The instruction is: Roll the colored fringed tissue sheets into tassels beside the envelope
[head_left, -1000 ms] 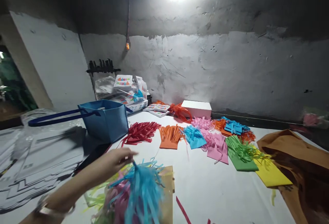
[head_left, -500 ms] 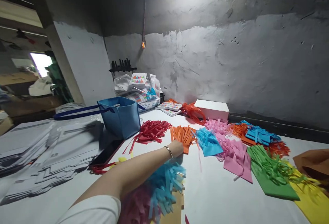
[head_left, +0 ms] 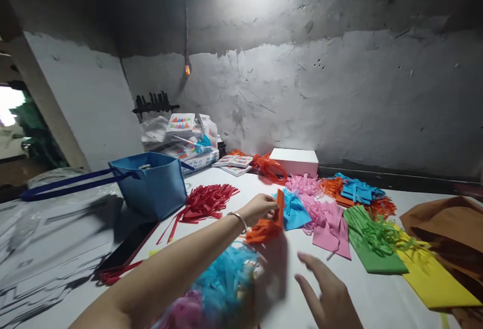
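My left hand point(head_left: 263, 207), with a bracelet at the wrist, pinches the top edge of an orange fringed tassel point(head_left: 268, 227) and holds it up off the table. The tassel's strips hang down to the left. My right hand point(head_left: 327, 289) is at the lower right, its thumb and fingers apart and nothing in it. Just right of the held piece lies a blue fringed tassel point(head_left: 296, 211), and a pink one point(head_left: 332, 231) is beyond it. Under my left forearm, a blurred light blue fringed bunch point(head_left: 222, 273) lies partly over a pink one point(head_left: 184, 309).
A dark red fringed bunch point(head_left: 213, 200) lies beside a blue bag point(head_left: 153, 188) at the left. Green point(head_left: 377, 241) and yellow point(head_left: 433, 273) fringed pieces lie to the right. A white box point(head_left: 294, 157) and printed cards point(head_left: 236, 162) stand near the wall. Brown material point(head_left: 449, 223) is at the right edge.
My left hand has lifted the orange tassel from the table and drawn it nearer. My right hand has come into view at the lower right. The view has turned to the right.
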{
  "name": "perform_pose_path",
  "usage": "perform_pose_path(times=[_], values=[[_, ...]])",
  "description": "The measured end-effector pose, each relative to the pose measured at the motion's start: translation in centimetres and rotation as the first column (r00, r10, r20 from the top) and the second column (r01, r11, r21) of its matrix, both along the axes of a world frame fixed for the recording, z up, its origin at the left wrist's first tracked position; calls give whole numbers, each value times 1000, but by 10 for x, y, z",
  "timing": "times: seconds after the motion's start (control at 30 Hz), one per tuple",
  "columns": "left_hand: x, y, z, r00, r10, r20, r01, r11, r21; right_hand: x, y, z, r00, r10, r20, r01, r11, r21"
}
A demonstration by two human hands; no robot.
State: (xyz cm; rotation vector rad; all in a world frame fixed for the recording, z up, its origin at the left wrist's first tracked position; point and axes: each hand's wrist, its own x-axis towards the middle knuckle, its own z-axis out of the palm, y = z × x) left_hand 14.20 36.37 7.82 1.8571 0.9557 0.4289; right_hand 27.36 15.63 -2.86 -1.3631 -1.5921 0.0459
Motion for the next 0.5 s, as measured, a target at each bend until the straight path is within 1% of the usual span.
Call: perform_pose_path(times=[0.03, 0.1, 0.13, 0.17, 0.2, 0.23, 0.3, 0.37, 0.4, 0.43, 0.5], values=[[6, -14, 2, 998, -18, 61, 21, 999, -39, 0, 15, 7, 997, -66, 44, 61, 991, 119], [12, -44, 8, 981, -49, 189, 69, 993, -96, 0, 31, 24, 975, -190, 111, 148, 939, 310], [13, -58, 11, 965, -66, 254, 97, 989, -112, 0, 32, 32, 961, -250, 118, 190, 907, 376], [12, -71, 14, 947, -84, 311, 128, 984, -123, 2, 28, 41, 952, -286, 110, 219, 886, 409], [10, -83, 17, 928, -98, 360, 154, 979, -130, 4, 21, 49, 947, -309, 82, 249, 874, 418], [8, -94, 19, 907, -118, 403, 180, 976, -120, 7, 10, 57, 949, -311, 45, 269, 878, 396], [3, -115, 17, 860, -196, 472, 245, 968, -44, 13, -13, 72, 964, -264, -28, 260, 919, 295], [0, -134, 8, 802, -298, 517, 314, 948, 58, 18, -33, 82, 979, -200, -50, 206, 954, 217], [0, -144, 2, 776, -332, 536, 341, 936, 88, 20, -41, 84, 986, -169, -14, 168, 966, 196], [1, -153, -6, 760, -342, 552, 354, 931, 90, 21, -47, 83, 987, -152, 56, 138, 971, 197], [4, -169, -23, 763, -304, 570, 338, 940, 49, 22, -56, 74, 950, -170, 260, 103, 962, 253]])
